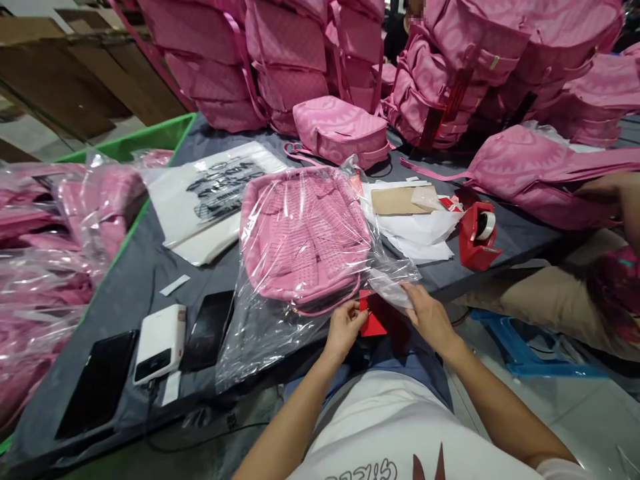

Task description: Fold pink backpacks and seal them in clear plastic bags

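Note:
A pink backpack [305, 240] in a clear plastic bag [270, 347] lies on the table in front of me. The bag's loose edge spreads toward my body. Close to the table's front edge, my left hand [345, 327] pinches a red card [373, 317]; its fingertips are partly hidden. My right hand [430, 317] has its fingers closed on a whitish, see-through piece of wrapping [393, 288] beside the backpack's lower right corner. Whether that wrapping is joined to the clear bag, I cannot tell.
A red tape dispenser [480, 237] stands right of some white paper [417, 233]. To the left lie a white power bank [160, 343], a black phone [97, 383] and printed plastic bags [220, 193]. Stacked pink backpacks [285, 60] line the back; another person's arm [617, 193] reaches in at right.

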Action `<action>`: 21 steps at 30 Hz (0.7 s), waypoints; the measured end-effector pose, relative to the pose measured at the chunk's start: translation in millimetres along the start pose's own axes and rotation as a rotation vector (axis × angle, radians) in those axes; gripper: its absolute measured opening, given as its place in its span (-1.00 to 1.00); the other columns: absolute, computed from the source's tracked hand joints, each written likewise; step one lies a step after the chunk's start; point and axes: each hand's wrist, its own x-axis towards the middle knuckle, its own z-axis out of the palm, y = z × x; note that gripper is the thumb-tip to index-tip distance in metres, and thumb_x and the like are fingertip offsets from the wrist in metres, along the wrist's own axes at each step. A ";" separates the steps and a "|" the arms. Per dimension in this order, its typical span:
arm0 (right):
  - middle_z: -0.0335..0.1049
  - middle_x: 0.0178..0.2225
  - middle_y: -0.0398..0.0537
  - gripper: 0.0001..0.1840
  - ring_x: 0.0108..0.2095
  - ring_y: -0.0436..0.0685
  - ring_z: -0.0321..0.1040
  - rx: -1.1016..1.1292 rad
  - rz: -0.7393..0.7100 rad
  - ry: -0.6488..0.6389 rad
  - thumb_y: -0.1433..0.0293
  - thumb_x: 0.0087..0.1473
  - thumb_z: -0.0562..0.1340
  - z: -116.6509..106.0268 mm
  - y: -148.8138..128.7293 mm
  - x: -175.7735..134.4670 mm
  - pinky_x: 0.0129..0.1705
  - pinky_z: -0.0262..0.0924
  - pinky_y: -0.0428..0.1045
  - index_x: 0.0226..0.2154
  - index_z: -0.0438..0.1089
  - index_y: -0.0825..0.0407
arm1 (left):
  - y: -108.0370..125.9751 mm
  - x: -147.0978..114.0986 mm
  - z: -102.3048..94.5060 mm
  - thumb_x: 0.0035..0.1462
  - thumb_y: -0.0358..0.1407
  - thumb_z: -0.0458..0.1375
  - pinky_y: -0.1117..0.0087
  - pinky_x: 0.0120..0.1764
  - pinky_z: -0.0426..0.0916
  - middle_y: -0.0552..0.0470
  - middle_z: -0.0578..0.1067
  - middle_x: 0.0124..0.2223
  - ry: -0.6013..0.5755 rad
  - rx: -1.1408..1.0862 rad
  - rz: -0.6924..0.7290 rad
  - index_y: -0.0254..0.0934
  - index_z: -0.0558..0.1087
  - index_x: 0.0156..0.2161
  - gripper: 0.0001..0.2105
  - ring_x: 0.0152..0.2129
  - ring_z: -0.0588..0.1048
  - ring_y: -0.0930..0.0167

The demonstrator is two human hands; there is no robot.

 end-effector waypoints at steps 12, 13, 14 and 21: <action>0.49 -0.21 0.03 -0.53 -0.22 0.20 0.38 -0.115 -0.073 0.106 0.56 0.16 0.25 27.6 -17.8 -38.8 -0.17 0.20 0.06 0.13 0.39 0.02 | -2.9 10.9 -20.1 0.32 -0.49 0.00 0.20 0.05 0.44 -0.18 0.56 -0.02 -0.072 1.075 1.034 -0.28 0.44 0.10 -0.68 -0.04 0.53 0.25; 0.49 -0.23 0.02 -0.53 -0.23 0.19 0.37 -0.132 -0.059 0.138 0.56 0.14 0.28 28.3 -18.1 -40.4 -0.17 0.18 0.06 0.11 0.40 0.03 | -2.8 18.4 -21.9 0.33 -0.49 0.02 0.21 0.06 0.43 -0.18 0.56 0.00 -0.079 1.118 1.168 -0.27 0.43 0.12 -0.68 -0.01 0.52 0.26; 0.48 -0.25 0.01 -0.54 -0.24 0.19 0.36 -0.143 -0.053 0.176 0.57 0.11 0.31 29.2 -18.2 -41.4 -0.17 0.16 0.05 0.08 0.41 0.05 | -2.0 25.4 -22.5 0.33 -0.49 0.05 0.22 0.06 0.43 -0.16 0.56 0.01 -0.096 1.144 1.288 -0.25 0.43 0.11 -0.69 0.00 0.52 0.27; 0.42 -0.35 -0.04 -0.74 -0.29 0.13 0.29 -0.054 -0.097 0.453 0.65 0.14 0.19 32.0 -9.2 -50.2 -0.18 0.11 0.03 -0.19 0.46 0.06 | 1.8 42.1 -18.5 0.28 -0.47 0.20 0.26 0.11 0.42 -0.02 0.63 -0.12 -0.111 1.055 1.656 -0.25 0.51 -0.07 -0.84 -0.09 0.58 0.39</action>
